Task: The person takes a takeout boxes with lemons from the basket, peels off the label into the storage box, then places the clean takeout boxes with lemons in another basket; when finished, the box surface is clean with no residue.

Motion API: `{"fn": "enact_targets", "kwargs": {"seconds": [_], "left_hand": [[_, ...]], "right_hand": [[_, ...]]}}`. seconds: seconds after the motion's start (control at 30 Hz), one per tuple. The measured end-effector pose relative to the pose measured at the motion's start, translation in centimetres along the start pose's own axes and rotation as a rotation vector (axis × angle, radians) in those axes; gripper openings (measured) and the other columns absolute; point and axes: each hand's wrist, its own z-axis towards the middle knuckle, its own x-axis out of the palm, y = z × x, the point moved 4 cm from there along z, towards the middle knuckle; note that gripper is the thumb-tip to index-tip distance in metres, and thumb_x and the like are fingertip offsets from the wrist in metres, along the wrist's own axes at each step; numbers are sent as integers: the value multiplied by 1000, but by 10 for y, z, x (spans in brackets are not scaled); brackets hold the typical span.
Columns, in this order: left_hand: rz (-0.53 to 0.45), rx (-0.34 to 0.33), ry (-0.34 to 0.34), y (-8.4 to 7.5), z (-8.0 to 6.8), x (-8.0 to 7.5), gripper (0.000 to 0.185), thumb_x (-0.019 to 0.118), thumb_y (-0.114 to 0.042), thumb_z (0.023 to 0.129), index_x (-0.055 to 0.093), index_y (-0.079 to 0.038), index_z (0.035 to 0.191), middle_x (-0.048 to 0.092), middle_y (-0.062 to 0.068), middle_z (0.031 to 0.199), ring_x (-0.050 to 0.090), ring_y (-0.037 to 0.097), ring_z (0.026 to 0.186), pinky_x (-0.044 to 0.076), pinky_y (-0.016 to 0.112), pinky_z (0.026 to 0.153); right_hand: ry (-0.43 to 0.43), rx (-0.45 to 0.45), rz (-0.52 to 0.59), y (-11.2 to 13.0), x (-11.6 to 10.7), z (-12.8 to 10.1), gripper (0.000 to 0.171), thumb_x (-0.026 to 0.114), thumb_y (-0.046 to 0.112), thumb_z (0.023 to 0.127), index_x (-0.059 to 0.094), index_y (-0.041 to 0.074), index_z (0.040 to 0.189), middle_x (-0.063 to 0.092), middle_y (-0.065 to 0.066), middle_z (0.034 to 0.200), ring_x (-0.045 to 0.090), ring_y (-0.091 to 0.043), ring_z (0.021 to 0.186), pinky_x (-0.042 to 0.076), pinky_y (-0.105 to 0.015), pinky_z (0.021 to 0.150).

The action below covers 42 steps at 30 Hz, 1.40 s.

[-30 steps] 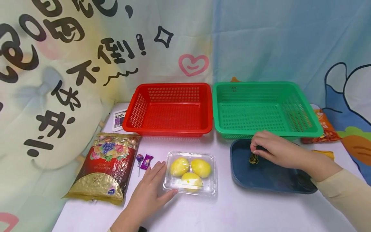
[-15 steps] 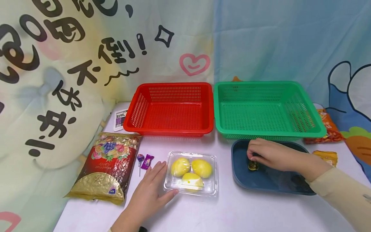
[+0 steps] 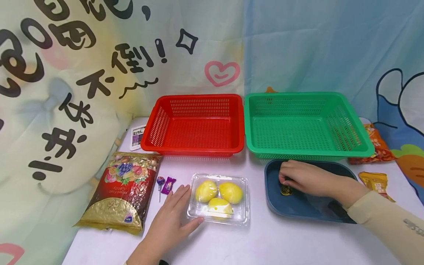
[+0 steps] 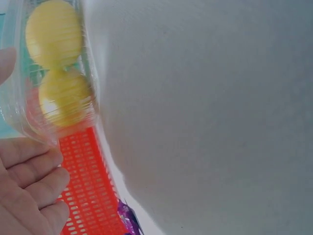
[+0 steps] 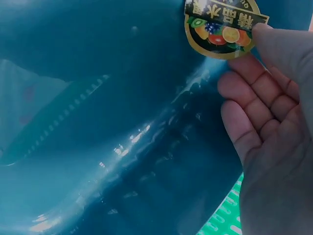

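My left hand (image 3: 172,217) lies flat on the white table, its straight fingers (image 4: 29,186) touching the left side of a clear plastic box (image 3: 217,198) (image 4: 54,73) that holds three yellow fruits. My right hand (image 3: 304,178) (image 5: 274,122) reaches into a dark blue tray (image 3: 275,206) (image 5: 98,58). Its fingers are curled and its thumb sits on the edge of a round gold fruit sticker (image 3: 286,190) (image 5: 220,24), which is stuck on glossy clear film lying in the tray. The film's full shape is hard to make out.
A red basket (image 3: 195,147) and a green basket (image 3: 298,152) stand side by side at the back. A candy bag (image 3: 122,187), a lollipop (image 3: 160,181) and a purple sweet (image 3: 168,184) lie at the left. Orange snack packets (image 3: 377,145) (image 3: 375,181) lie at the right.
My right hand has slid left and toward me inside the blue tray, and the gold sticker has moved with it. The left hand has stayed put.
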Motion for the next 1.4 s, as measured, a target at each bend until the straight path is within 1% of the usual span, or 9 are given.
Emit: {"fn": "enact_targets", "kwargs": {"seconds": [0.1,0.23,0.43,0.67,0.77,0.9,1.0,1.17,1.4], "left_hand": [[3,11,-9,0,0,0,92,84,-55,83,54,-2,151,55,14,156,50,31,148,36,52,126],[-9,8,-3,0,0,1,91,83,-55,83,53,-3,152,55,14,157,50,32,148,36,52,126],[-14,-7,5,1,-1,2,90,82,-57,85,52,-5,153,54,14,158,50,33,148,37,52,125],[-14,0,7,2,-1,3,90,81,-57,86,52,-5,153,54,13,158,49,31,149,37,51,126],[-9,14,-2,2,-1,4,90,82,-57,85,52,-4,153,54,12,158,50,31,148,36,51,126],[-8,16,-1,4,-1,4,92,83,-57,84,52,-5,153,54,11,158,50,30,149,35,50,127],[-7,7,4,4,-1,4,93,83,-58,83,51,-6,154,54,11,159,49,28,149,33,48,127],[1,30,-25,4,-1,4,93,84,-56,82,52,-4,153,55,12,157,51,29,148,36,49,126],[6,33,-27,2,0,2,92,84,-55,83,53,-4,152,56,12,156,51,30,148,36,51,125]], "right_hand": [[23,23,4,-1,4,1,25,74,12,96,55,26,87,44,19,86,37,2,81,36,-18,68],[44,39,0,-2,8,3,25,74,13,96,56,26,87,44,19,85,37,2,80,37,-18,68],[44,31,3,-3,12,4,25,75,14,96,56,27,86,44,19,84,38,3,79,37,-17,67],[0,-4,-11,-3,14,5,26,77,12,94,57,27,87,47,18,86,39,2,81,39,-18,67],[-28,-24,-23,-3,16,5,25,79,10,92,59,26,88,49,17,88,41,2,83,43,-20,67],[-48,-39,-33,-6,19,6,25,81,8,89,63,24,90,52,16,90,46,0,85,48,-23,69],[-63,-50,-41,-6,21,6,27,84,6,86,64,23,91,54,16,91,49,-1,86,51,-25,70],[-100,-69,-55,-6,24,6,32,88,4,80,64,23,90,55,14,90,50,-2,85,51,-25,70],[-92,-71,-28,-7,26,8,33,87,2,78,64,22,90,56,12,90,51,-4,85,52,-27,70]]}}
